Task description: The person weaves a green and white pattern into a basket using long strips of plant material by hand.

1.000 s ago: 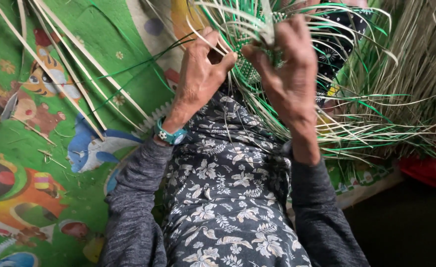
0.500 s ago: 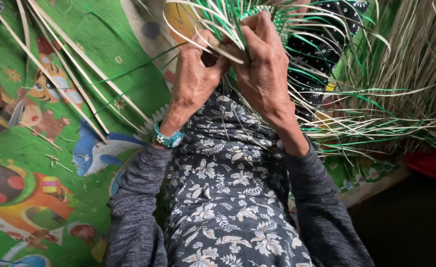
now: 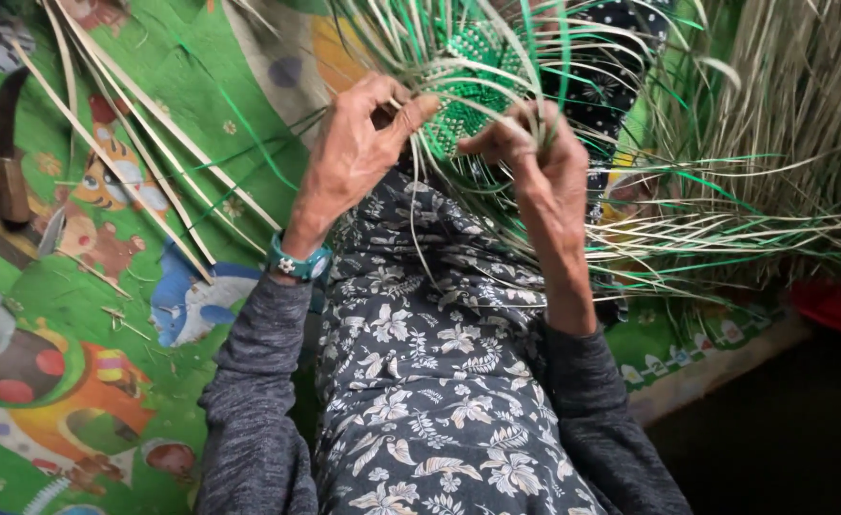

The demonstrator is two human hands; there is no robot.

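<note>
Playmat (image 3: pixel 106 381) fills the left half of the frame, bright green with cartoon pictures, and long pale split strips (image 3: pixel 144 143) lie slanting across its upper left. Over on the right edge sits a big loose heap of dry pale fibre strands (image 3: pixel 792 133), fanning down toward the middle. Lower centre, we're looking at the person's lap in a dark floral-print cloth (image 3: pixel 430 381), grey sleeves on both arms. Up top, centre frame, there's the weaving (image 3: pixel 468 67), a tight green-and-pale woven patch with loose strands spraying out all round it. Left hand (image 3: pixel 354 153) comes in from the left, thumb and fingers pinched together on strands at the woven edge, a teal watch (image 3: pixel 298 262) on the wrist. Right hand (image 3: pixel 525 153), just beside it, has its grip closed round a bunch of strands under the weaving. Far left, a knife (image 3: pixel 10 162) with a wooden handle lies on the mat.
</note>
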